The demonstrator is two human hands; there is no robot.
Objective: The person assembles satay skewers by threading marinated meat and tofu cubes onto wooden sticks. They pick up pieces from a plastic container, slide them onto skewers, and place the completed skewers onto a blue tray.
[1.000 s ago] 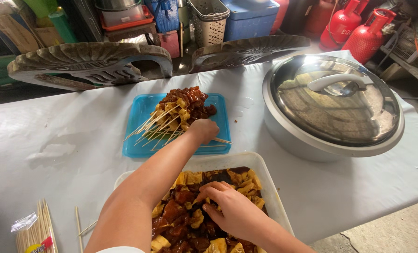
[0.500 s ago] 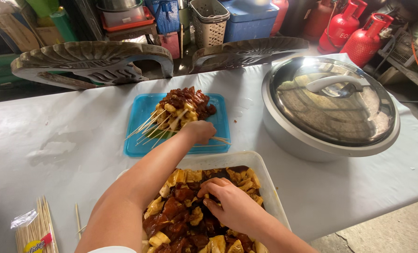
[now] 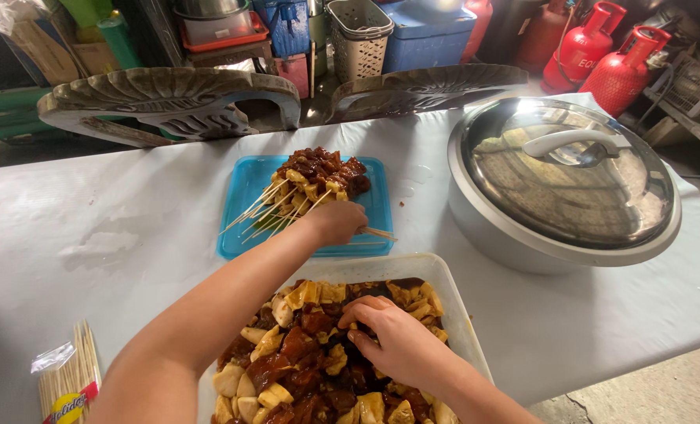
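Note:
My left hand (image 3: 337, 221) reaches forward over the blue tray (image 3: 244, 195) and is closed around a skewer (image 3: 375, 232) at the near edge of the pile of meat skewers (image 3: 312, 182). My right hand (image 3: 389, 341) rests in the white tub (image 3: 444, 283) of dark marinated meat and pale fat pieces (image 3: 303, 361). Its fingers are curled on a piece of meat.
A large metal pot with a glass lid (image 3: 570, 177) stands to the right. A packet of bamboo sticks (image 3: 66, 383) lies at the near left. Two carved chair backs (image 3: 169, 98) line the table's far edge, with red gas cylinders (image 3: 625, 59) and crates behind.
My left hand stays at the skewer pile on the blue tray. My right hand has shifted slightly within the tub. The view has drifted a little.

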